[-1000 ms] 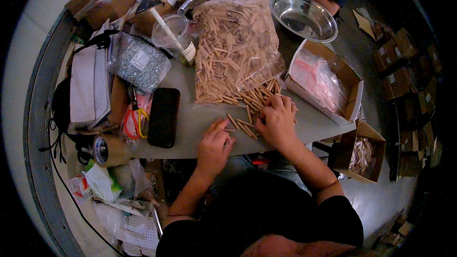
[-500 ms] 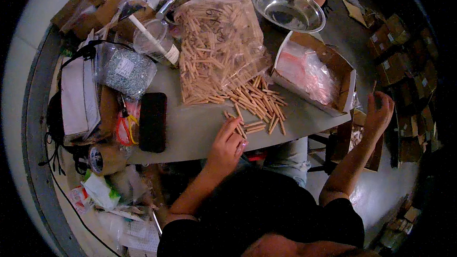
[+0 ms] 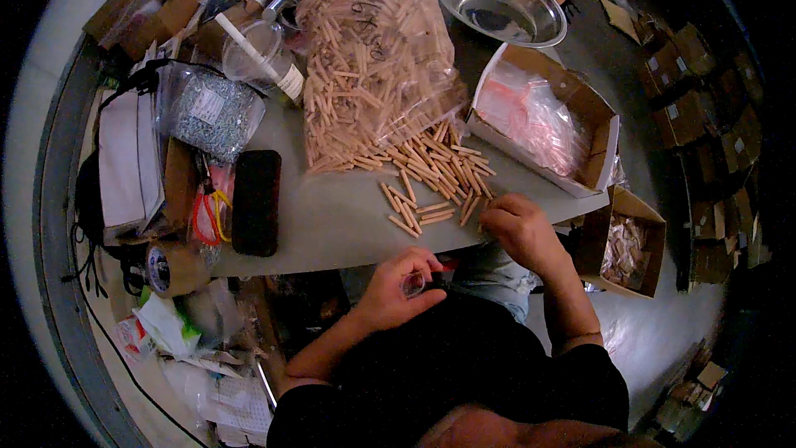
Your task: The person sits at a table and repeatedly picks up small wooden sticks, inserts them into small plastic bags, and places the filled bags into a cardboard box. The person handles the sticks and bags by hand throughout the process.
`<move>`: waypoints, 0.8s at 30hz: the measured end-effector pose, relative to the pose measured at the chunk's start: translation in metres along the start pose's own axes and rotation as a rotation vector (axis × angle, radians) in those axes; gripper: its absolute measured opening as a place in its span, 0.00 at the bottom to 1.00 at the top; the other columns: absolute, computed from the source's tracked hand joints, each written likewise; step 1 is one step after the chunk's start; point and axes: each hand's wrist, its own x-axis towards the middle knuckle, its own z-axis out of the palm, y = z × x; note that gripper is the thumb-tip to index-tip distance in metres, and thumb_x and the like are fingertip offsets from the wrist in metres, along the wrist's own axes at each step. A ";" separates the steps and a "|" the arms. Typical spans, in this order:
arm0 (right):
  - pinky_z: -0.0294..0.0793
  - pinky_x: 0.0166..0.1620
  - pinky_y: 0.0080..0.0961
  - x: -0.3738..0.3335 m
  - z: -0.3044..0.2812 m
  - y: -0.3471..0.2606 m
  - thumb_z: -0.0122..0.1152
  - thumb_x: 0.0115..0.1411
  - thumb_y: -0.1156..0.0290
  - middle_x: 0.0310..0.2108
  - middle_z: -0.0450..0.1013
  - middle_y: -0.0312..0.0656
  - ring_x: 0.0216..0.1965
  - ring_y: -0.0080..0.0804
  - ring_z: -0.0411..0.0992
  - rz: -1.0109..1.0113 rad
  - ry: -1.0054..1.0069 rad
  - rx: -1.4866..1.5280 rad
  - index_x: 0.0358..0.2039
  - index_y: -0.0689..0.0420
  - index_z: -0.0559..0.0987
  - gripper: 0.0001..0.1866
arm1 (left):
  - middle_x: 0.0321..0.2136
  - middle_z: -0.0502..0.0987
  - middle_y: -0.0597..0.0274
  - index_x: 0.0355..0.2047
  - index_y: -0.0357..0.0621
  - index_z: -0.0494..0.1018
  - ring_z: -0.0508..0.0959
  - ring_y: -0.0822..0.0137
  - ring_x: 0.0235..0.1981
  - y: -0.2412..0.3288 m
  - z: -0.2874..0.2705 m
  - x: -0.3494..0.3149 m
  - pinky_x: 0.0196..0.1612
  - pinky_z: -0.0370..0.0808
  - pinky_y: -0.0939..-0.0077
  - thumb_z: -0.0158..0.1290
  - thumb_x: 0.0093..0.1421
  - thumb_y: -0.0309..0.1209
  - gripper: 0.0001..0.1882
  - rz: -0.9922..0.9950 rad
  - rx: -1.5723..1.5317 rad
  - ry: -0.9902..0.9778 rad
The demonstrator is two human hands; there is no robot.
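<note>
My left hand (image 3: 398,292) is held just off the table's front edge. Its fingers are curled around something small, clear and shiny that I cannot make out. At the right end of the loose wooden dowels (image 3: 431,168), my right hand (image 3: 521,231) is bent down with its fingertips closed together; whatever they pinch is hidden. A few dowels (image 3: 401,209) lie apart from the pile, near the table edge. Behind them a large clear plastic bag (image 3: 377,58) full of dowels spills out toward me.
Right of the pile stands an open cardboard box (image 3: 599,168) of clear plastic bags. Below it is another box (image 3: 655,241) with filled packets. A steel bowl (image 3: 502,4) sits at the back. On the left lie a black phone (image 3: 256,203), scissors (image 3: 212,214) and a bag of screws (image 3: 217,112).
My right hand has swung in from the far right down to the dowels. My left hand has drawn back from the dowels, toward me. The whole view has shifted slightly.
</note>
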 end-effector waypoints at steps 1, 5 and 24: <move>0.75 0.45 0.38 0.003 0.000 -0.001 0.58 0.49 0.74 0.38 0.75 0.47 0.41 0.49 0.73 -0.010 -0.021 0.008 0.37 0.56 0.79 0.12 | 0.39 0.73 0.59 0.32 0.42 0.67 0.70 0.72 0.32 -0.003 0.002 -0.002 0.36 0.70 0.80 0.64 0.51 0.27 0.15 -0.010 -0.051 -0.039; 0.73 0.43 0.35 0.023 0.004 0.000 0.59 0.44 0.79 0.36 0.72 0.43 0.40 0.44 0.72 -0.076 0.004 -0.095 0.36 0.54 0.80 0.15 | 0.39 0.72 0.61 0.35 0.43 0.66 0.68 0.73 0.31 -0.017 0.011 0.000 0.35 0.68 0.81 0.63 0.53 0.32 0.16 -0.011 -0.082 -0.153; 0.71 0.49 0.35 0.051 -0.008 0.002 0.59 0.49 0.73 0.42 0.68 0.45 0.48 0.45 0.68 -0.251 -0.149 -0.148 0.35 0.57 0.77 0.11 | 0.59 0.60 0.50 0.32 0.41 0.67 0.71 0.68 0.35 -0.040 0.051 0.038 0.37 0.71 0.74 0.59 0.57 0.37 0.15 0.080 0.043 -0.200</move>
